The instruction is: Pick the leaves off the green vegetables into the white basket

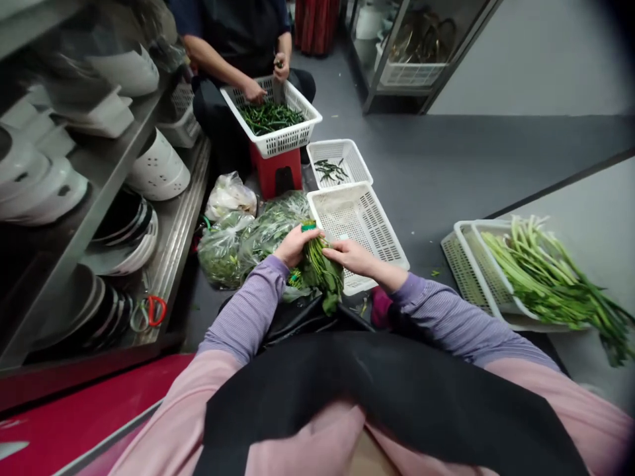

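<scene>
A bunch of leafy greens [321,270], stems up and leaves hanging down, is gripped in my left hand [292,246]. Green tape [308,227] wraps the stems just above my left fingers. From the other side my right hand [351,256] pinches at the stems with thumb and forefinger; its other fingers are partly hidden. Below the bunch lies a black plastic bag [292,324] near my lap. Just beyond my hands is a white perforated basket [384,231]. Clear bags of greens [272,228] lie to the left of my hands.
Across from me a person [233,39] handles green chillies in a white basket [292,140] on a red stool [278,173]. A smaller basket [354,162] holds several chillies. Scallions [546,271] fill baskets at right. A metal shelf [186,198] with dishes and red-handled scissors [157,311] stands left.
</scene>
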Demonstrator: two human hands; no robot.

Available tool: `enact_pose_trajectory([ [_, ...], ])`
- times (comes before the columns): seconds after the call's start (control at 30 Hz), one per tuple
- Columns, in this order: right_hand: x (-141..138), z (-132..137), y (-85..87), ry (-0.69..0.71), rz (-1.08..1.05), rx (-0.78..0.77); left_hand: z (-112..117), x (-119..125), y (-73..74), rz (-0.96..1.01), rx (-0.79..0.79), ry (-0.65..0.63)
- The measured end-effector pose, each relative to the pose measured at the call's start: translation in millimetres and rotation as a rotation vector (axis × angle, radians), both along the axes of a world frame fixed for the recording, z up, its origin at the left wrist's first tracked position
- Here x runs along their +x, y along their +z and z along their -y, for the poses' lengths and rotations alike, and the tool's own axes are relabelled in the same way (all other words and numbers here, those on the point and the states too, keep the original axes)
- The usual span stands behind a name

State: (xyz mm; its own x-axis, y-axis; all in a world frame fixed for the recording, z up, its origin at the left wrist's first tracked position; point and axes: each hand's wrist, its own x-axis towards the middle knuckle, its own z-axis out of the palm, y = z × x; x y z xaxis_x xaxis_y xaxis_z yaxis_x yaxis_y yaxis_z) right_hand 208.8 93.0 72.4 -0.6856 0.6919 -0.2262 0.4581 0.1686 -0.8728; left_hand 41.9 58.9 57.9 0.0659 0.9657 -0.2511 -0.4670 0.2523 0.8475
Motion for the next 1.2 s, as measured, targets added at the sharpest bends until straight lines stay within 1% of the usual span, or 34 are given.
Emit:
enact_pose_trajectory([
  [0.07,-4,-11,1.6,-0.052,-0.006,0.104,-6,-8,-1.1,0.027,-0.017,0.003],
  [0.13,-10,-21,5.4,-0.096,-0.021,0.147,-9,-12,-0.9,0.042,-0.047,0.044],
  [0.17,-13,-25,7.3,-0.088,-0.023,0.124,-10,-13,-0.7,0.047,-0.062,0.051],
  [0.27,-23,-32,10.4,0.009,-0.007,0.013,-10,-12,-0.1,0.075,-0.059,0.053],
  [0.3,-25,-32,10.6,0.023,-0.003,0.017,-9,-11,-0.2,0.085,-0.052,0.06],
  [0.43,-30,-31,11.7,0.007,0.096,0.164,-11,-14,-2.6,0.086,-0.058,0.059],
  [0.53,-31,-32,14.6,0.04,0.16,0.134,-13,-19,-3.5,0.075,-0.059,0.051],
  [0.63,-30,-34,17.0,0.05,0.145,0.113,-14,-20,-3.0,0.07,-0.065,0.044],
  [0.73,-30,-33,16.4,0.043,0.148,0.212,-15,-18,-5.0,0.067,-0.088,0.071],
  [0.83,-34,-29,11.0,0.015,0.15,0.346,-16,-14,-10.2,0.056,-0.087,0.159],
  [0.87,-37,-27,7.9,-0.016,0.126,0.357,-17,-12,-11.8,0.055,-0.074,0.194],
  [0.9,-40,-26,4.1,-0.065,0.082,0.337,-17,-11,-13.0,0.054,-0.059,0.225],
  [0.93,-44,-24,-0.3,-0.136,0.021,0.284,-17,-10,-13.5,0.055,-0.045,0.25],
  [1.0,-51,-26,-9.6,-0.339,-0.131,0.104,-18,-10,-12.8,0.057,-0.026,0.278],
  [1.07,-52,-36,-16.5,-0.546,-0.276,-0.112,-18,-13,-10.3,0.065,-0.024,0.3],
  [1.13,-41,-53,-16.3,-0.667,-0.401,-0.267,-18,-18,-7.7,0.095,-0.052,0.321],
  [1.17,-32,-62,-12.7,-0.695,-0.459,-0.289,-18,-21,-6.8,0.115,-0.082,0.327],
  [1.2,-21,-70,-6.8,-0.709,-0.512,-0.271,-18,-23,-6.4,0.137,-0.119,0.33],
])
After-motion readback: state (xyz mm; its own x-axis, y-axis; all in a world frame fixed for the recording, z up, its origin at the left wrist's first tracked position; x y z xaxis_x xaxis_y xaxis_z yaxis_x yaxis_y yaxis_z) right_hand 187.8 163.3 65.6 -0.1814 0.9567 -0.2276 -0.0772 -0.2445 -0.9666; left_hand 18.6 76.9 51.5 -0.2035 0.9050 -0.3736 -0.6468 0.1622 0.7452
